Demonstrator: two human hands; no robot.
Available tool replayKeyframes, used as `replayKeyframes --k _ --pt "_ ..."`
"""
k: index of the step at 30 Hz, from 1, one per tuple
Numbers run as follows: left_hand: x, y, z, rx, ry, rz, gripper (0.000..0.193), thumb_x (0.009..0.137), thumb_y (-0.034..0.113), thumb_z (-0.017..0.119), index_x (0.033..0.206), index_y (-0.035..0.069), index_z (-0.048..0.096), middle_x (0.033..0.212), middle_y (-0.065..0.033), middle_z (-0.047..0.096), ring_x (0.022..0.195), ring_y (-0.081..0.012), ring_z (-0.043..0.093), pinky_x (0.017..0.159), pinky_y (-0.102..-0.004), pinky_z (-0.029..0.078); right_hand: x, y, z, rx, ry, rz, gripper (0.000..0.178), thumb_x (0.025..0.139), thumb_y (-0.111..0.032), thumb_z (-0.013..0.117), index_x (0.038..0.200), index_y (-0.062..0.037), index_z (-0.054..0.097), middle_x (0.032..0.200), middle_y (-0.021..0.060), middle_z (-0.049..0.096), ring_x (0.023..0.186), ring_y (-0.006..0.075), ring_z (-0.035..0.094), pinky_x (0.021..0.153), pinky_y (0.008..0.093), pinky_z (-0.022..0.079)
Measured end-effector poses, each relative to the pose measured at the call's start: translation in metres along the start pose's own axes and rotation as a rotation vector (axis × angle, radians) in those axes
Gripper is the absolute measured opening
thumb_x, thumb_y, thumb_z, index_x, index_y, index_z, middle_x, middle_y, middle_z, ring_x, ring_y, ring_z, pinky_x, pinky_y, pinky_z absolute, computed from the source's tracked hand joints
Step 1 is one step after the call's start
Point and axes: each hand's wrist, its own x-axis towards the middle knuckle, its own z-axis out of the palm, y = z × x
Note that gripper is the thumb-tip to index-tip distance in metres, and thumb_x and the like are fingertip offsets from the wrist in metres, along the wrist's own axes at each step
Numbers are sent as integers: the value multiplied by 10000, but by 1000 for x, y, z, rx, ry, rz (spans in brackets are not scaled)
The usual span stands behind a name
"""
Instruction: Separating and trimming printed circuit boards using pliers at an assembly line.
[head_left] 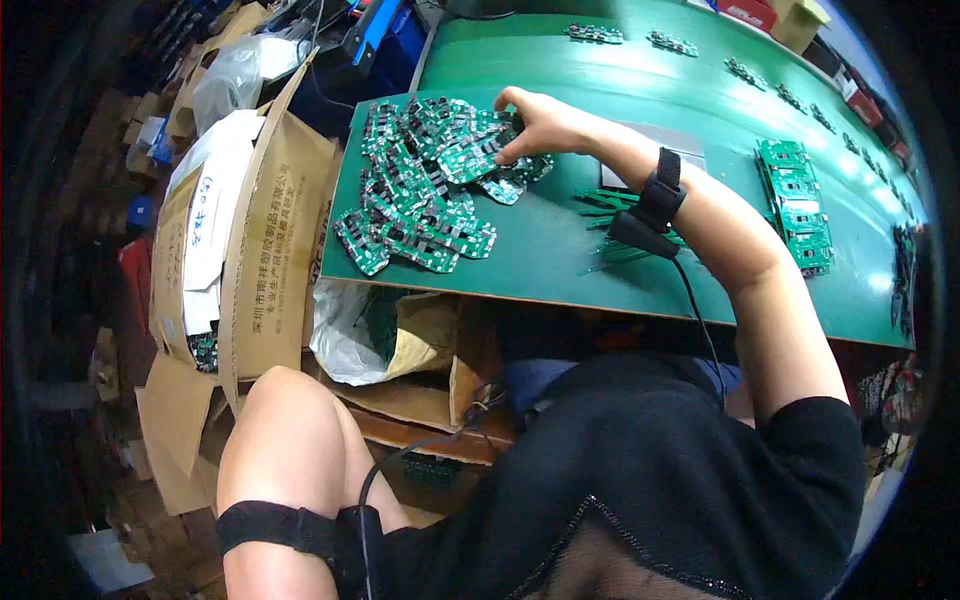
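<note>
My right hand [535, 125] reaches in from the right over a heap of green circuit boards [400, 190] at the table's left end. Its thumb presses on a circuit board [468, 160] near the heap's right side, and the index finger curves over the far side; the other fingers are mostly hidden. The boards lie loosely overlapped, with small dark and metallic parts on them. A black strap with a small cabled device [650, 215] is round my right wrist. My left hand is out of view.
Green strips [625, 225] lie by a grey flat plate [665, 145] on the green table [540, 265]. Joined board panels [797, 205] are at right, with small board groups [745, 75] along the far side. An open carton [285, 225] stands left; a lined box [430, 335] sits below.
</note>
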Motion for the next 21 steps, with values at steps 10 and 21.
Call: replayKeyframes --k 10,21 --pt "-7 -5 -1 -2 -33 15 152 750 209 548 800 89 629 858 -81 586 845 -247 532 740 -404 423 -9 -1 -22 182 -181 112 562 587 -229 797 1014 55 566 879 104 617 785 168 565 707 277 441" --pt "-7 -12 -10 -8 -86 20 159 734 218 551 801 92 620 860 -80 575 850 -248 520 747 -408 417 30 -10 -2 498 -69 247 467 632 -326 776 936 -8 620 797 33 614 724 110 530 635 264 412"
